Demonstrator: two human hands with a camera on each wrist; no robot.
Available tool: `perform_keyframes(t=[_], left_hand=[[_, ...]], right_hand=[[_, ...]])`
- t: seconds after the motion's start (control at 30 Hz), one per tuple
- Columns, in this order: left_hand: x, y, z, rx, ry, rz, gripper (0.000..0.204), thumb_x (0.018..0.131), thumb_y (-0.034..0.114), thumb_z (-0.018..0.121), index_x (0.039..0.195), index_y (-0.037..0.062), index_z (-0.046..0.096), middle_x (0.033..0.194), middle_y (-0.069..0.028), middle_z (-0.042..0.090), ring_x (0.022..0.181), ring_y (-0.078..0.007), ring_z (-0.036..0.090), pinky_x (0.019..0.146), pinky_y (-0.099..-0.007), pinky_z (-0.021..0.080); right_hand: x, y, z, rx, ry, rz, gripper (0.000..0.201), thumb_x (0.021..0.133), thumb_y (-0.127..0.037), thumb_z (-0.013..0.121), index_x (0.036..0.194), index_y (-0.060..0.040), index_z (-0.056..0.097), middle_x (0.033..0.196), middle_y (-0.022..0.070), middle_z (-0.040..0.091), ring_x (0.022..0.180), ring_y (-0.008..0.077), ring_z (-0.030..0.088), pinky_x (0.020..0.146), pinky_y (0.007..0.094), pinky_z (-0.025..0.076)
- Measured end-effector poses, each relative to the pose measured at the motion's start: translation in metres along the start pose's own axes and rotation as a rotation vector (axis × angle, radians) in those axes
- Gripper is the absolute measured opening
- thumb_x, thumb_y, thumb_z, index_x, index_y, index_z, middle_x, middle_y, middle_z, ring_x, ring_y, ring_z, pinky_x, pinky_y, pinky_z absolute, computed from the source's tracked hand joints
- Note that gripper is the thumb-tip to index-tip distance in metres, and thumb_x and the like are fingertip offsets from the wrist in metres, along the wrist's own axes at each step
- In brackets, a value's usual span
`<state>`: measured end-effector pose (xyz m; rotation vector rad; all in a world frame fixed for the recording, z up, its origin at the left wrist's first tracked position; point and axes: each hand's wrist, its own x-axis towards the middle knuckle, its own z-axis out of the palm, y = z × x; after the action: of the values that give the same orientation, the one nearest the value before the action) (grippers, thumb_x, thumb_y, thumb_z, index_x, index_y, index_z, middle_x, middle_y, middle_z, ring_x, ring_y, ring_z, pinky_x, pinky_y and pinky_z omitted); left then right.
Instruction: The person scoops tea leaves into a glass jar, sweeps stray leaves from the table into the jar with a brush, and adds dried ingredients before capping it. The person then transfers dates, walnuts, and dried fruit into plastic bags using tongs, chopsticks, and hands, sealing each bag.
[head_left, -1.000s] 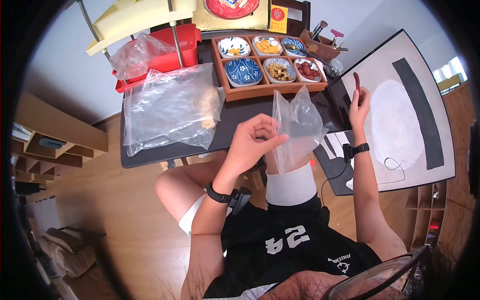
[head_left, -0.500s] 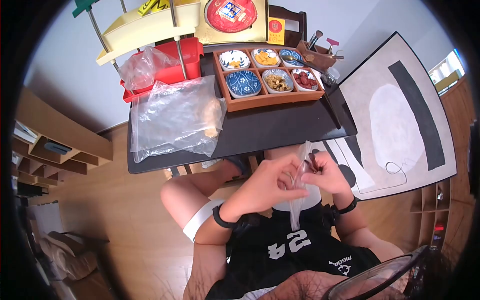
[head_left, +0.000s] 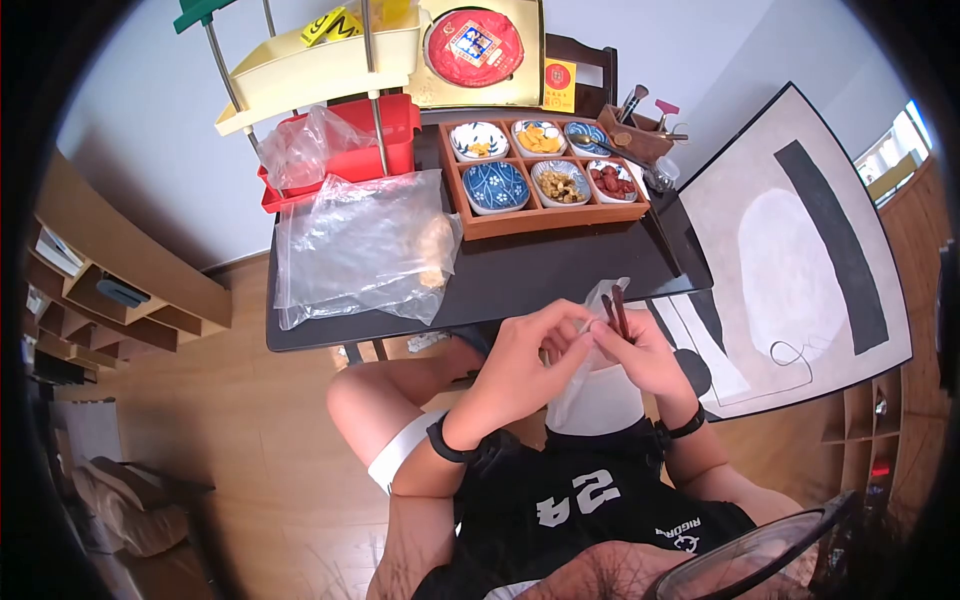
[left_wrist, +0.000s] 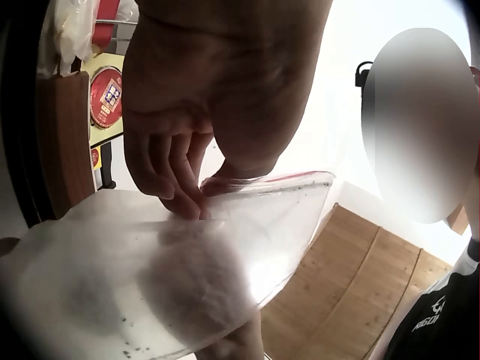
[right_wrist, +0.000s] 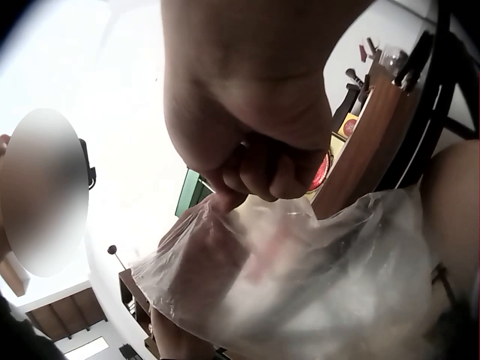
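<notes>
We see the left hand (head_left: pixel 530 345) clamped on the small clear bag (right_wrist: pixel 322 262), thumb and fingertips pinching its edge near a red line in the left wrist view. The right hand (head_left: pixel 648 355) is curled round a dark slim piece (head_left: pixel 619 312), with two prong-like ends standing past the thumb; we cannot tell whether it is one piece or two. Its fingertips meet the film as well. The small clear bag hangs between both hands, nearer the body than the surface (head_left: pixel 520 275), which carries a wooden tray (head_left: pixel 545 227) and, left of it, a larger clear bag (head_left: pixel 350 255).

We think the likeliest trouble is a slip: the film looks thin and slick, and the right hand has two jobs, so easing its fingers to work the film could let the dark piece drop, and we have no surface under it. The prongs could also snag or pierce the film if pushed at a slant, and clinging sides could keep the mouth shut, since we cannot tell how far it is parted
</notes>
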<state>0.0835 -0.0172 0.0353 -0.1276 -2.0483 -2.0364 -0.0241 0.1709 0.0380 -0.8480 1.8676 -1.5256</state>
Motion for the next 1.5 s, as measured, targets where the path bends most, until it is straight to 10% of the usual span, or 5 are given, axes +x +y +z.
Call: perform_keyframes(t=[0.27, 1.0, 1.5], left_hand=[[0.005, -0.008, 0.000, 0.065, 0.188, 0.051, 0.020, 0.093, 0.014, 0.077, 0.104, 0.0029, 0.064, 0.072, -0.0010, 0.066, 0.064, -0.0039, 0.058, 0.059, -0.0204, 0.045], [0.009, -0.019, 0.003, 0.061, 0.047, 0.071, 0.012, 0.100, 0.009, 0.063, 0.103, -0.0016, 0.063, 0.095, -0.0111, 0.067, 0.086, -0.0220, 0.069, 0.080, -0.0335, 0.055], [0.009, -0.017, -0.005, 0.005, 0.166, 0.008, 0.012, 0.105, 0.009, 0.056, 0.103, -0.0031, 0.056, 0.086, -0.0064, 0.065, 0.080, -0.0111, 0.065, 0.076, -0.0275, 0.053]], right_hand=[[0.006, 0.005, 0.003, -0.032, 0.154, -0.044, 0.016, 0.101, -0.013, 0.067, 0.088, -0.0038, 0.066, 0.069, -0.0110, 0.047, 0.063, -0.0004, 0.036, 0.056, 0.0224, 0.027], [0.003, 0.014, 0.008, -0.003, 0.122, -0.006, 0.018, 0.103, -0.018, 0.066, 0.091, -0.0056, 0.062, 0.075, -0.0110, 0.044, 0.069, -0.0007, 0.036, 0.060, 0.0208, 0.028], [0.004, 0.015, 0.001, -0.013, 0.253, -0.064, 0.018, 0.099, -0.012, 0.068, 0.084, -0.0031, 0.064, 0.064, -0.0108, 0.044, 0.059, 0.0004, 0.035, 0.054, 0.0233, 0.026]])
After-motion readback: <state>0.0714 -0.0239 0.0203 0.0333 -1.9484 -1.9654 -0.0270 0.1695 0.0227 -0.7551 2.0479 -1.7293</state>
